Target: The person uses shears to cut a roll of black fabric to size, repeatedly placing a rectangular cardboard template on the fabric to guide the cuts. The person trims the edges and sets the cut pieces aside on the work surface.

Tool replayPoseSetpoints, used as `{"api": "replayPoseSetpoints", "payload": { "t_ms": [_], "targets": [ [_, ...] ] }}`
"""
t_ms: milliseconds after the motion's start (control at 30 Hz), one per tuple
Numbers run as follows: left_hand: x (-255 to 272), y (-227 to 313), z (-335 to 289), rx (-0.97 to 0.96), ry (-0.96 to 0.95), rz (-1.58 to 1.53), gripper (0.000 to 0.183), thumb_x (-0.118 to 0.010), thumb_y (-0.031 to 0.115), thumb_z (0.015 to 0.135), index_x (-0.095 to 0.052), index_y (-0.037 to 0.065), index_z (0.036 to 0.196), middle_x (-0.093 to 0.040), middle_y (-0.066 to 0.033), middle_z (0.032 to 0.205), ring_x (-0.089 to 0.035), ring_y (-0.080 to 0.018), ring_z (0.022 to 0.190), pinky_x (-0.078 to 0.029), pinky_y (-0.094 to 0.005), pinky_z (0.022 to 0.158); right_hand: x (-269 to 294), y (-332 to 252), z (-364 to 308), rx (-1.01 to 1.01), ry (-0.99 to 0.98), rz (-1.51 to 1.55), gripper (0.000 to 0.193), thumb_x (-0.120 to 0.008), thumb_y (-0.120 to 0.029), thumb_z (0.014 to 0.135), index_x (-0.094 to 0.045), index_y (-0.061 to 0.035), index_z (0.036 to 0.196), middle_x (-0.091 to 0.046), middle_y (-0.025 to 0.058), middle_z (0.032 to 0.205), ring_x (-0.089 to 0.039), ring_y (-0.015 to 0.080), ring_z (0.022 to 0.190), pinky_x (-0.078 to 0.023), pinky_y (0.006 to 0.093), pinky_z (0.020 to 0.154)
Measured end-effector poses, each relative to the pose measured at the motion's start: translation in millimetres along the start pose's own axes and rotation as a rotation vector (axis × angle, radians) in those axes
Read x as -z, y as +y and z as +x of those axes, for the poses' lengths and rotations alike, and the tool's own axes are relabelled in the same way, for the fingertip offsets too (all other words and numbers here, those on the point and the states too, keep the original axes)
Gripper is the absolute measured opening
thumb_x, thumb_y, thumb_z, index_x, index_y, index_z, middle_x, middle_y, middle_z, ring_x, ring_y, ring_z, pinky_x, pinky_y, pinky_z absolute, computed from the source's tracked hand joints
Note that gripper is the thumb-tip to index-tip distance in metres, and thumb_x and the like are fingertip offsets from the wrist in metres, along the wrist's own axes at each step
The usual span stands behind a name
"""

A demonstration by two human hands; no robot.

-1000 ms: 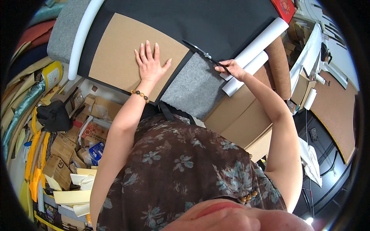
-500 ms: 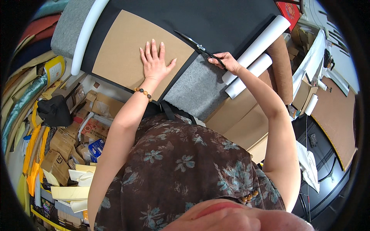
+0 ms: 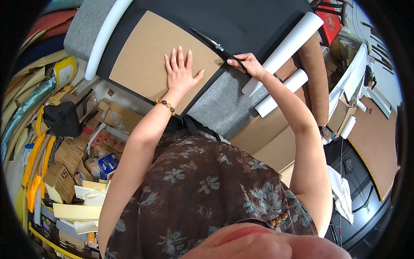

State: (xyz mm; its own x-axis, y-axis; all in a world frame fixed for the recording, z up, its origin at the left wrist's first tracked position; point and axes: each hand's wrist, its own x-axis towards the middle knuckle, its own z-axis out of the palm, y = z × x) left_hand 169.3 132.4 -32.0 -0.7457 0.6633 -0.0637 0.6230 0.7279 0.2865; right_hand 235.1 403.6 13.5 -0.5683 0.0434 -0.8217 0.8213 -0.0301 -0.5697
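The board [image 3: 144, 54] lies flat on the black sheet [image 3: 241, 21], its far edge just beside the scissors [image 3: 218, 46]. It looks light, stiff and smooth, so it probably slides easily under a loose palm and may dent at the corners; the best hold is likely a spread hand on its middle, or both side edges for lifting. The black sheet seems softer. The left hand [image 3: 181, 77] rests on the board, fingers spread and grasping nothing. The right hand [image 3: 249, 64] has its fingers curled around the scissors' handles; whether the blades touch the sheet, I cannot tell. Grey felt [image 3: 224, 99] shows nearer the body. Beyond the right hand lie a long white roll [image 3: 286, 49], a shorter roll [image 3: 282, 93] and a brown roll [image 3: 314, 82].
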Motion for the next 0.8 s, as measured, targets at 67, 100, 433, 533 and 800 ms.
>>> {"api": "replayPoseSetpoints", "payload": {
  "t_ms": [67,100,433,533,800],
  "targets": [
    [0.0,0.5,-0.1,0.000,0.000,-0.001,0.081,-0.056,0.059,0.083,-0.039,0.007,0.142,-0.023,-0.0220,0.150,-0.020,-0.0397,0.140,-0.014,-0.0614,0.113,-3.1,-4.5,5.7,0.012,-0.009,0.020,0.034,-0.081,-0.038,0.077,-0.075,-0.0062,0.089,-0.051,-0.0072,0.059,-0.040,0.0024,0.051,-0.029,0.0203,0.048],
    [-0.3,0.7,-0.2,0.000,0.001,-0.002,0.081,-0.056,0.059,0.083,-0.039,0.007,0.142,-0.024,-0.0220,0.150,-0.019,-0.0397,0.140,-0.014,-0.0614,0.113,-4.6,-6.8,8.1,0.018,-0.014,0.029,0.035,-0.081,-0.037,0.077,-0.075,-0.0058,0.090,-0.051,-0.0071,0.059,-0.041,0.0024,0.051,-0.029,0.0203,0.048],
    [0.2,0.5,0.7,-0.002,0.004,-0.007,0.082,-0.056,0.060,0.082,-0.039,0.008,0.142,-0.023,-0.0220,0.151,-0.020,-0.0399,0.140,-0.014,-0.0614,0.113,-25.8,-28.5,24.6,0.066,0.008,0.059,0.037,-0.081,-0.039,0.077,-0.075,-0.0043,0.090,-0.051,-0.0060,0.058,-0.041,0.0028,0.049,-0.029,0.0209,0.046],
    [1.1,1.3,0.2,-0.002,-0.005,0.013,0.082,-0.055,0.061,0.082,-0.039,0.007,0.142,-0.023,-0.0221,0.151,-0.020,-0.0399,0.140,-0.013,-0.0614,0.113,-31.4,-35.8,31.5,0.082,0.006,0.056,0.038,-0.081,-0.039,0.077,-0.075,-0.0042,0.089,-0.050,-0.0060,0.057,-0.041,0.0030,0.049,-0.029,0.0213,0.046],
    [2.9,1.7,1.0,-0.007,0.021,-0.008,0.080,-0.056,0.060,0.081,-0.043,0.007,0.139,-0.025,-0.0235,0.150,-0.021,-0.0413,0.139,-0.015,-0.0626,0.112,-50.8,-67.7,52.1,0.139,0.013,0.029,0.036,-0.082,-0.038,0.076,-0.074,-0.0039,0.083,-0.051,-0.0062,0.057,-0.043,0.0025,0.050,-0.031,0.0209,0.047]
  ]
}}
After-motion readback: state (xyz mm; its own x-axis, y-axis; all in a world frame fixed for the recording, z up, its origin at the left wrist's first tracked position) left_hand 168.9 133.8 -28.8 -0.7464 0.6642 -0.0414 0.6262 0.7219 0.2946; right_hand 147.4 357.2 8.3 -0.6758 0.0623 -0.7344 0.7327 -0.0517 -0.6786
